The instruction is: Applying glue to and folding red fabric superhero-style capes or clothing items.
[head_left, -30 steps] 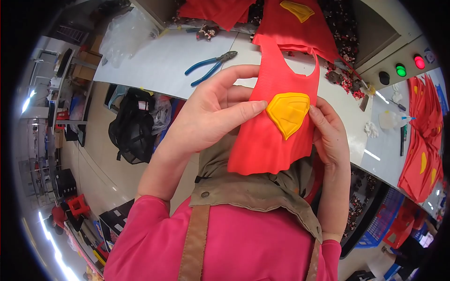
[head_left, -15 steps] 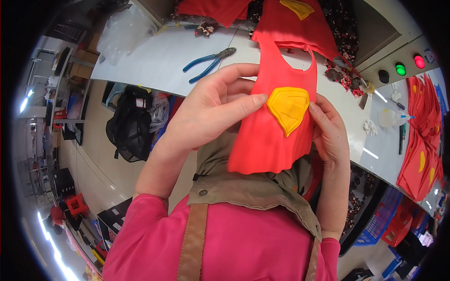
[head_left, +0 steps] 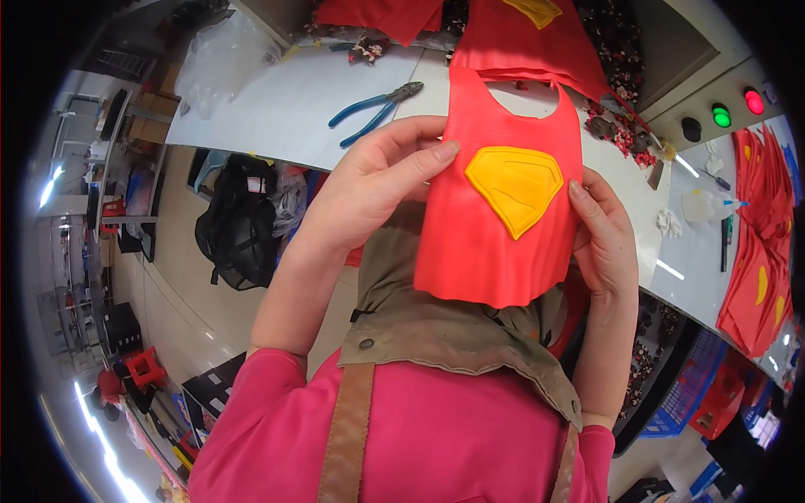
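Observation:
Between my hands hangs a small red cape (head_left: 470,260) with a scooped neck and a raised yellow shield-shaped emblem (head_left: 513,189), its face toward me. My left hand (head_left: 381,180) pinches the cape's left edge, thumb on the front beside the emblem and fingers behind. My right hand (head_left: 602,230) grips the opposite edge, thumb in front, the other fingers partly hidden behind the red material. Beyond the cape, a pile of similar red capes (head_left: 537,54) lies on the bench. Diagonal pliers (head_left: 375,113) with blue handles rest on the worktop (head_left: 251,109) past my left hand.
At the right lie more red capes (head_left: 755,251) in a stack, near a squeeze bottle (head_left: 703,205). A machine panel with a green button (head_left: 721,115) and a red one (head_left: 754,101) stands at the far right. A black bag (head_left: 237,222) sits below the bench's left edge.
The cape has been turned flatter toward me and spread wider, so the whole emblem shows. My left hand has shifted slightly left, my right hand slightly right.

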The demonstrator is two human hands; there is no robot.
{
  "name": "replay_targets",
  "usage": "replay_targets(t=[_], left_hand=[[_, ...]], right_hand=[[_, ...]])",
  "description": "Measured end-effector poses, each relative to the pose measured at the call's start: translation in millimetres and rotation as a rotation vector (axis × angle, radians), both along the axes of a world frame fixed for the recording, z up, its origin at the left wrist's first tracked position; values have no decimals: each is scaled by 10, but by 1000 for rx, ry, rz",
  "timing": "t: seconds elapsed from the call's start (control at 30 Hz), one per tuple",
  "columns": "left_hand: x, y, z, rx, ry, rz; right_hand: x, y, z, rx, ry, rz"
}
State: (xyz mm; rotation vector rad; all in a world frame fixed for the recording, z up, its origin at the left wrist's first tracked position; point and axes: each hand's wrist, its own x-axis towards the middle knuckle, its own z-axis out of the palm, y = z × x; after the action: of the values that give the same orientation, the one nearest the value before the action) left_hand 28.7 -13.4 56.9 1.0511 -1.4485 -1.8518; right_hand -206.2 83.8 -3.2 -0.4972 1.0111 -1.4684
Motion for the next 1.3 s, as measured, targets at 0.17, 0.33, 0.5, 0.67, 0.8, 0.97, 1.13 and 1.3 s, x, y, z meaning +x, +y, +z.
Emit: replay_targets(t=[0.17,0.33,0.5,0.67,0.8,0.97,1.13,1.3], left_hand=[[22,-14,-64,34,23,55],[-87,10,-61,27,30,4],[-127,-15,-128,178,119,79],[-134,-27,-163,282,154,164],[-92,-63,-228,374,189,202],[-78,-94,-277,474,245,208],[-115,-85,-233,671,325,196],[-157,-89,-211,728,352,193]], right_hand=[[24,-2,0,-15,-11,7],[121,15,139,4,40,49],[179,12,300,28,12,117],[233,-6,441,55,68,207],[263,-41,489,60,126,230],[259,-52,504,34,131,229],[271,-51,530,28,120,195],[267,-45,556,8,87,177]])
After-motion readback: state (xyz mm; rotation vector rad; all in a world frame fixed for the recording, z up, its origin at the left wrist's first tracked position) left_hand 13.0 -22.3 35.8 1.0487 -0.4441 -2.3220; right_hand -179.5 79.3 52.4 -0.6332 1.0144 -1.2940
